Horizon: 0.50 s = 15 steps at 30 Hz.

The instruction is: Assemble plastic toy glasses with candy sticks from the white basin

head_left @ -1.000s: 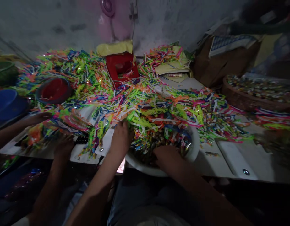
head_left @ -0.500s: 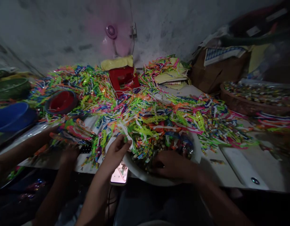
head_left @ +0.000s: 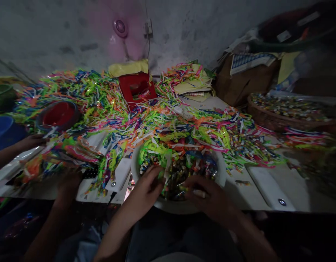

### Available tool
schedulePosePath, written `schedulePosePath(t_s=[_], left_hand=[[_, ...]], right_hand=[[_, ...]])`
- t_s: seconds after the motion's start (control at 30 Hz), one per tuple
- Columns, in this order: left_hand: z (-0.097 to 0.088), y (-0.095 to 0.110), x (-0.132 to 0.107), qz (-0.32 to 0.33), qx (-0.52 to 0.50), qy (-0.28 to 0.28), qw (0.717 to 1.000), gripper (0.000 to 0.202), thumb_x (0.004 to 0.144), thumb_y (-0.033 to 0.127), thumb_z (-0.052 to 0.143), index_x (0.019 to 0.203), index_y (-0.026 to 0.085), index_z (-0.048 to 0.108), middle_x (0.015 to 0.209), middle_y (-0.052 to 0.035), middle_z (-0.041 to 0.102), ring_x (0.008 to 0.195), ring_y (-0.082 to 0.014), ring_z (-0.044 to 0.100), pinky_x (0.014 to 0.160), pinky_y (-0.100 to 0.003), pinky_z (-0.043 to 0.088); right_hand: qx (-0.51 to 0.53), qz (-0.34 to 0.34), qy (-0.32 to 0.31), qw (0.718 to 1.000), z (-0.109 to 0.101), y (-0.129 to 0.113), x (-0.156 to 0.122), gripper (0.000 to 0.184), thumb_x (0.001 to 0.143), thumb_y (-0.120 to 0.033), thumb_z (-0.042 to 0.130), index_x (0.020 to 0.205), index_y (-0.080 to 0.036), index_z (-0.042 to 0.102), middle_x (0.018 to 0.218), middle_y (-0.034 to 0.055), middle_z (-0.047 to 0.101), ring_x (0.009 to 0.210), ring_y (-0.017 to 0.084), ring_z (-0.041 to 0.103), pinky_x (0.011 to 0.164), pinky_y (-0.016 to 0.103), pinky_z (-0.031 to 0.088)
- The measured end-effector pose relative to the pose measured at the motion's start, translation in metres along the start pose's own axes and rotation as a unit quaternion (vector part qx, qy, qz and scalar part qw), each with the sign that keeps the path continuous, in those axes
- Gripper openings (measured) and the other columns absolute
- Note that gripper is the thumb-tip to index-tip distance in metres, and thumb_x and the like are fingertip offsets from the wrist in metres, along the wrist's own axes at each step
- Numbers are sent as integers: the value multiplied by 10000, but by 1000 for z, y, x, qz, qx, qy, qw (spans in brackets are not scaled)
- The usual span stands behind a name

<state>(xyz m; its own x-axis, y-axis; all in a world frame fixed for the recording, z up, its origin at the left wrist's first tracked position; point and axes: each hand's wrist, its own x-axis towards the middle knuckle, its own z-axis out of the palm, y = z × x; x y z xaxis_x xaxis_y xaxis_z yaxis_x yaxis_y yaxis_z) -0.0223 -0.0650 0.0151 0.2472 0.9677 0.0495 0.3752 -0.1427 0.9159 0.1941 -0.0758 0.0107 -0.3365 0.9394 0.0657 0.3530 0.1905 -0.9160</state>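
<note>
A white basin (head_left: 174, 208) stands at the table's front edge, full of small colourful stick-like pieces (head_left: 178, 169) and bright plastic strips (head_left: 154, 150). Over its left side my left hand (head_left: 150, 185) is closed, pinching a pale plastic strip (head_left: 167, 165) that is blurred. My right hand (head_left: 204, 193), over the basin's front right, has its fingers curled round a small pale stick-like piece (head_left: 200, 193). The two hands are apart, with a narrow gap between the fingertips.
Heaps of neon strips (head_left: 91, 91) cover the table around a red stand (head_left: 136, 91). A white device (head_left: 268, 187) lies right, another white device (head_left: 119, 176) left. A co-worker's hands (head_left: 68, 183) work at the left. A brown basket (head_left: 266, 116) stands at the right.
My left hand has moved right and down over the basin with the strip. My right hand has lifted out of the pieces, now holding a small one. The view has shifted slightly.
</note>
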Motion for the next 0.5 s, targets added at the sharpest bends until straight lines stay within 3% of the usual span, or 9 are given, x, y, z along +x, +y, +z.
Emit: schedulePosePath(t_s=[0.07,0.13,0.23,0.33,0.43,0.5], left_hand=[[-6,4,-3,-2,7,11,1000,312,860,287,519,1164,240,568,1159,-63,562,889,-161,580,758,-243,450],[-12,7,-4,-12,-10,51,999,328,831,303,573,1150,226,581,1143,-64,595,925,-168,581,770,-234,443],[-16,6,-4,-65,-97,117,986,333,766,365,660,1048,190,624,794,-19,647,695,-128,562,604,-196,407],[-10,2,-1,-98,-205,177,957,310,717,410,708,898,165,647,552,40,528,514,-81,452,496,-175,333],[3,-2,3,-90,-267,235,930,277,712,402,718,851,175,639,600,45,534,504,-58,432,493,-164,334],[13,-2,5,-88,-291,242,921,284,722,394,713,911,195,639,647,44,551,500,-55,428,484,-162,339]], right_hand=[[58,24,68,996,-5,5,1,110,775,-315,623,802,-209,623,762,-12,631,693,123,578,601,197,444],[89,47,111,989,-7,10,3,196,762,-397,637,762,-204,606,655,-28,569,548,100,486,475,192,367],[84,28,162,983,0,12,5,308,818,-495,554,728,-200,548,624,-31,489,534,99,405,480,210,330],[80,7,119,990,16,5,0,352,905,-511,399,789,-201,518,707,-8,497,640,122,449,580,228,376],[70,50,50,995,33,-5,-6,306,882,-495,468,791,-204,482,678,-25,477,629,117,445,565,221,371],[87,79,71,991,40,-9,-6,305,837,-465,555,737,-214,413,623,-52,448,572,101,422,530,209,356]])
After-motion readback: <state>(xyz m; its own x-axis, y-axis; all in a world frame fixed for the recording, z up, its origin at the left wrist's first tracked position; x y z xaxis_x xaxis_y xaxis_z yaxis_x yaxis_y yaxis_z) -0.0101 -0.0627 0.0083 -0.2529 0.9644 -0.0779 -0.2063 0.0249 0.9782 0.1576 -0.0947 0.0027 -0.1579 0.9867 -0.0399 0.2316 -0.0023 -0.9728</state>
